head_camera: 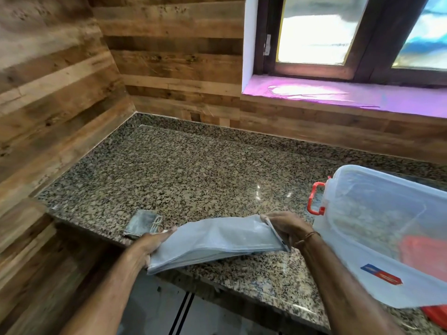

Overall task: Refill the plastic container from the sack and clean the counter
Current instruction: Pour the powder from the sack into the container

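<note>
A: The hands?
B: The left hand [154,243] and right hand [283,226] each grip one end of the flat sack [212,240], above the front edge of the worktop [193,170].
A: The plastic container [377,213]?
B: At the right edge, just beside the right hand.
A: Around it?
B: Speckled granite, a folded grey cloth [141,223] at the front edge, plank walls [60,93], a window [314,32].

I read this as a home kitchen: a speckled granite counter [193,170] runs into a corner of wood-plank walls [169,44], under a dark-framed window [314,35] with frosted panes, and a clear plastic storage container [375,201] stands on it.
</note>
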